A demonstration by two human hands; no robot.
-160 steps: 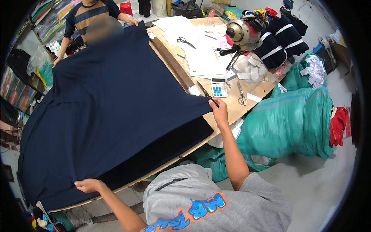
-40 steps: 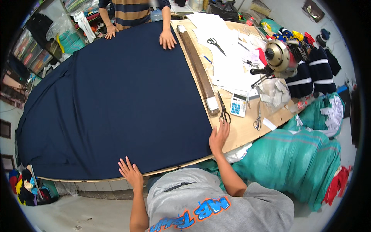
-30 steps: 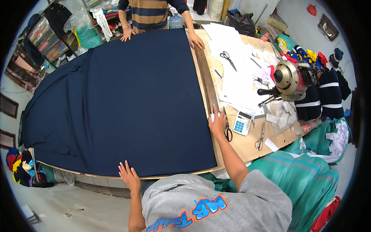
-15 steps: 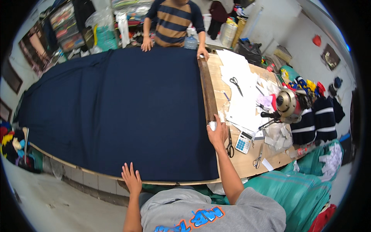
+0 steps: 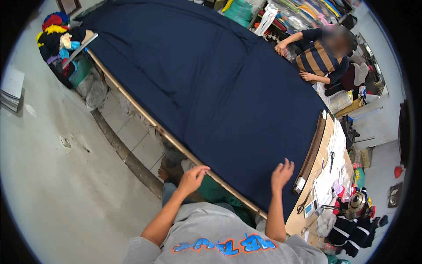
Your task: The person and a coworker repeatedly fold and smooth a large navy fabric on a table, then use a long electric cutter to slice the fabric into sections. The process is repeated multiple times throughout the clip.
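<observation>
A wide sheet of dark navy fabric [image 5: 211, 88] covers most of the long table, with soft creases across its middle. My left hand [image 5: 192, 181] is at the table's near edge, fingers loosely bent and slightly apart, holding nothing. Over the fabric's near right part is my right hand [image 5: 282, 176], open with its fingers spread. Just right of it, a dark wooden bar [image 5: 313, 147] with white pieces at both ends lies along the fabric's right edge, with no hand on it.
Across the table a person in a striped shirt [image 5: 314, 59] leans at the fabric's far edge. Paper sheets [image 5: 326, 176], black scissors [image 5: 302, 207] and a calculator [image 5: 310, 208] lie on the right end. Colourful cloth [image 5: 57, 33] is heaped at the far left.
My right hand has let go of the wooden bar and moved left over the fabric. My left hand has lifted off the fabric. The other person's hand has left the bar. The view has turned left.
</observation>
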